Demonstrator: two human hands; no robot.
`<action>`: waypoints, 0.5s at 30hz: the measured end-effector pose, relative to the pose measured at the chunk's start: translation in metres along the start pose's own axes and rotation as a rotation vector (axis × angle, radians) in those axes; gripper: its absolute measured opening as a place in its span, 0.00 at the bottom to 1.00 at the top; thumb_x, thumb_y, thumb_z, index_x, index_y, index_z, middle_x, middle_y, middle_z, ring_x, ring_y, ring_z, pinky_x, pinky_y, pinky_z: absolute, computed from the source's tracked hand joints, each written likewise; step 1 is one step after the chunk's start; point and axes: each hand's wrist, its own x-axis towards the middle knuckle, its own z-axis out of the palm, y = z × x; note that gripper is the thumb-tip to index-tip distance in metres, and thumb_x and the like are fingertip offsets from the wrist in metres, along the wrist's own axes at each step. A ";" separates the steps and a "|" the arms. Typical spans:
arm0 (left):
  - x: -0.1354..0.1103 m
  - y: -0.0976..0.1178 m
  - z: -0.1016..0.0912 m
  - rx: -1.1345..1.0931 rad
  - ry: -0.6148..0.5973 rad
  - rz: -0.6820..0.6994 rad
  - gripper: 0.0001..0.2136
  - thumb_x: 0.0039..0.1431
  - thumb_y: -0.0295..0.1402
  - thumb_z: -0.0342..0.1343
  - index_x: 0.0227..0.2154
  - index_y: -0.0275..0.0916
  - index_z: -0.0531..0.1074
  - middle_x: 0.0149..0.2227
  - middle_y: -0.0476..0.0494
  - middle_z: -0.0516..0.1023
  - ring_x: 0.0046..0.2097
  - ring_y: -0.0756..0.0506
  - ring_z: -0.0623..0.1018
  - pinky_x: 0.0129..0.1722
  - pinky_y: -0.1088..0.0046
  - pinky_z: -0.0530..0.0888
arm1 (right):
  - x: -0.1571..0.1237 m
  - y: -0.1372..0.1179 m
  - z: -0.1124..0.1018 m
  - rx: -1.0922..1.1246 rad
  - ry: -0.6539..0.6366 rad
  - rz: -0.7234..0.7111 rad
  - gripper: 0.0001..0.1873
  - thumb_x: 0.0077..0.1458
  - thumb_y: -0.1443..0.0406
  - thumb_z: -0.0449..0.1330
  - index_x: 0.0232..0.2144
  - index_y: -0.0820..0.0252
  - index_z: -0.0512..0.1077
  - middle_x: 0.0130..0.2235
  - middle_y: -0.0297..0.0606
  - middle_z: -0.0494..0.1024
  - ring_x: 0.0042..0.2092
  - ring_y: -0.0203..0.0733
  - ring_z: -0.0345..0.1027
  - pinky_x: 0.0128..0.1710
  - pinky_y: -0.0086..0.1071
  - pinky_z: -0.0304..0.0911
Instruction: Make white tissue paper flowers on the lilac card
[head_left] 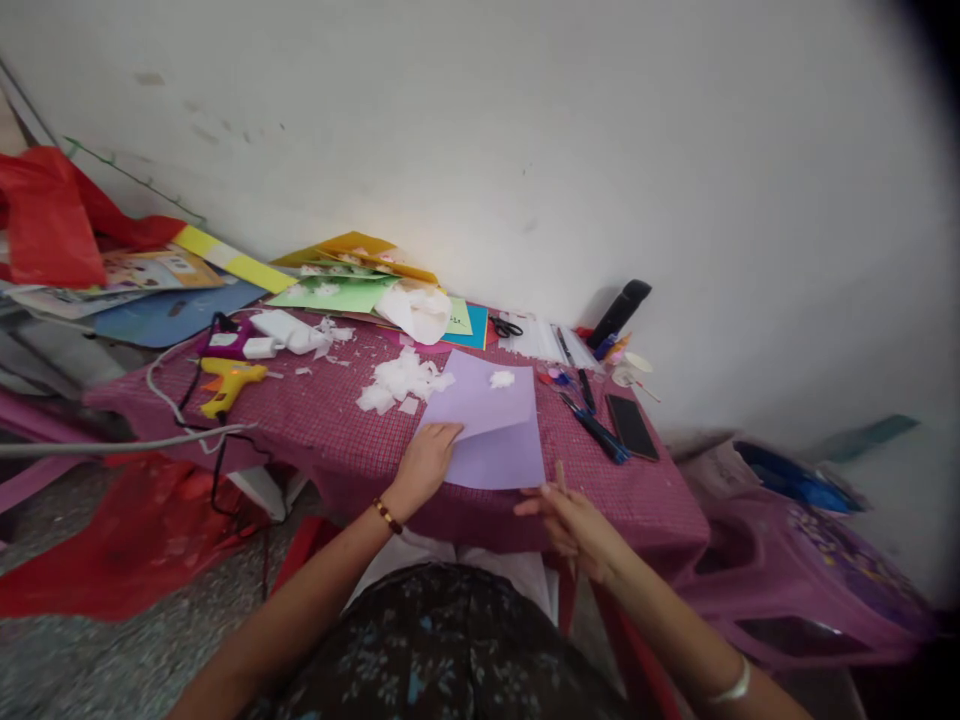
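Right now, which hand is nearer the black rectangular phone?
Right. The right hand is below and left of the phone in view; the left hand is farther left, on the folded lilac paper.

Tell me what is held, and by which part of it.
The right hand holds a thin stick around its middle; the left hand touches purple paper.

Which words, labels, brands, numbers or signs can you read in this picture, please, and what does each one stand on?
No text can be read with certainty.
Light green card: dark marks like handwriting, too small to read.
Printed booklet at the far left: colored print, too blurred to read.
Purple paper under the left hand: no writing visible.
Smartphone: dark screen, nothing legible.
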 end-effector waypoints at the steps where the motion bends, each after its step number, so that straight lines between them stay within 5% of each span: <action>1: -0.001 0.000 0.001 0.012 -0.008 0.007 0.18 0.64 0.22 0.45 0.52 0.32 0.73 0.50 0.33 0.78 0.51 0.39 0.76 0.55 0.57 0.73 | 0.003 -0.007 -0.001 -0.004 0.006 0.012 0.19 0.52 0.49 0.62 0.32 0.59 0.69 0.22 0.34 0.77 0.14 0.23 0.37 0.14 0.24 0.35; 6: -0.001 -0.006 0.004 -0.022 0.030 0.019 0.18 0.64 0.23 0.45 0.52 0.32 0.73 0.50 0.34 0.78 0.51 0.40 0.76 0.55 0.58 0.73 | 0.035 -0.030 -0.002 -0.028 0.102 0.118 0.14 0.50 0.59 0.62 0.24 0.55 0.59 0.11 0.19 0.53 0.13 0.25 0.37 0.13 0.22 0.35; 11: 0.000 -0.010 -0.002 -0.167 0.179 -0.149 0.15 0.68 0.34 0.43 0.46 0.34 0.74 0.43 0.37 0.80 0.43 0.43 0.78 0.47 0.62 0.75 | 0.052 -0.045 0.002 -0.030 0.141 0.094 0.10 0.46 0.65 0.61 0.24 0.57 0.61 0.12 0.20 0.55 0.12 0.26 0.41 0.12 0.22 0.37; 15: 0.001 -0.010 -0.006 -0.184 0.194 -0.282 0.17 0.69 0.38 0.42 0.42 0.34 0.73 0.39 0.37 0.80 0.38 0.44 0.79 0.42 0.64 0.76 | 0.016 -0.058 -0.021 -0.002 0.223 0.018 0.08 0.43 0.66 0.62 0.29 0.58 0.67 0.18 0.28 0.69 0.17 0.32 0.58 0.14 0.25 0.50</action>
